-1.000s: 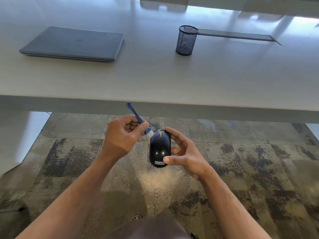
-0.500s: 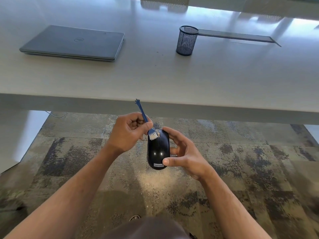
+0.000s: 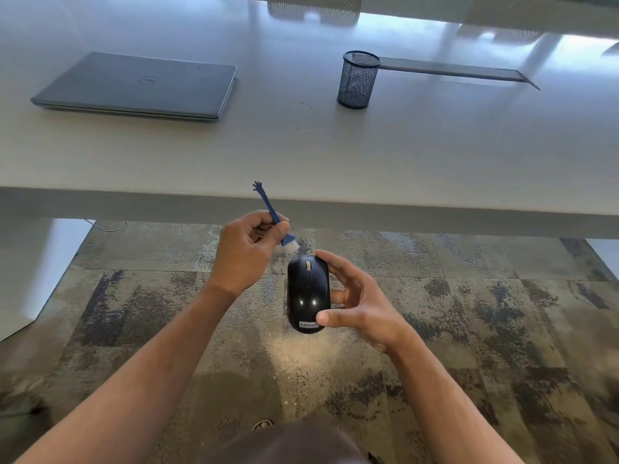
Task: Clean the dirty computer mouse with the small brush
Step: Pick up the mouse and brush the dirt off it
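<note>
A black computer mouse (image 3: 308,293) with a pale scroll wheel is held in the air in front of the table edge, over the carpet. My right hand (image 3: 358,303) grips it from the right side, thumb near its rear label. My left hand (image 3: 246,252) pinches a small blue brush (image 3: 275,222) with white bristles. The bristles hover just above and left of the mouse's front end, not touching it. The brush handle points up and away toward the table edge.
A white table (image 3: 435,155) spans the upper view, bearing a shut grey laptop (image 3: 140,85) at left and a black mesh pen cup (image 3: 357,79) at centre right. A flat grey strip (image 3: 452,68) lies behind the cup. Patterned carpet (image 3: 502,313) lies below.
The brush bristles were on the mouse's front half a second ago; they have now lifted up and off it. The mouse stays in my right hand, about where it was.
</note>
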`<state>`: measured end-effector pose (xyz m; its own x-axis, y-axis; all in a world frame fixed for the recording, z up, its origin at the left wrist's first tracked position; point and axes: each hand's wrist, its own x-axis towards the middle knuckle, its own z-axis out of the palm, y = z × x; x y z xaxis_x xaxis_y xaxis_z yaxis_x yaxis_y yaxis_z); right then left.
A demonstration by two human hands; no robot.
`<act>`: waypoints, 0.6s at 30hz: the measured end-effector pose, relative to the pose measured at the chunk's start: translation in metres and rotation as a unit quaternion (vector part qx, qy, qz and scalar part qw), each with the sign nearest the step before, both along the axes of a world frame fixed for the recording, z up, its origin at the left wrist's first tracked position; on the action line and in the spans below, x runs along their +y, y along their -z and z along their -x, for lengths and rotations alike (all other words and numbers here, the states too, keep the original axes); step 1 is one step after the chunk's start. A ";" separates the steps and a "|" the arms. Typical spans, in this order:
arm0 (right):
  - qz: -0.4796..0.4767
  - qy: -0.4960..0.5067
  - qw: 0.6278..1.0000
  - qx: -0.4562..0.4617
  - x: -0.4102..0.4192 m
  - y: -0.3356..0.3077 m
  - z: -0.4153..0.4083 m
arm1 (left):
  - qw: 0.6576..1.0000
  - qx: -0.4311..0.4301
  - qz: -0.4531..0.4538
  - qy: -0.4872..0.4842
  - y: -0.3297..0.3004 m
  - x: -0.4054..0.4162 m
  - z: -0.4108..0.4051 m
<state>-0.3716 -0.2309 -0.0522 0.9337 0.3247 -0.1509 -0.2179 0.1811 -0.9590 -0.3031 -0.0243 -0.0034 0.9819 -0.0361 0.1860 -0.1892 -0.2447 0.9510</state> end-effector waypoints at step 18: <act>0.002 -0.003 1.000 -0.001 -0.001 -0.002 0.000 | 1.000 0.016 -0.004 0.019 -0.001 -0.005 0.002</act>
<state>-0.3718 -0.2323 -0.0497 0.9322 0.3295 -0.1498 -0.2163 0.1752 -0.9605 -0.3048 -0.0289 -0.0021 0.9852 -0.0756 0.1538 -0.1678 -0.2446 0.9550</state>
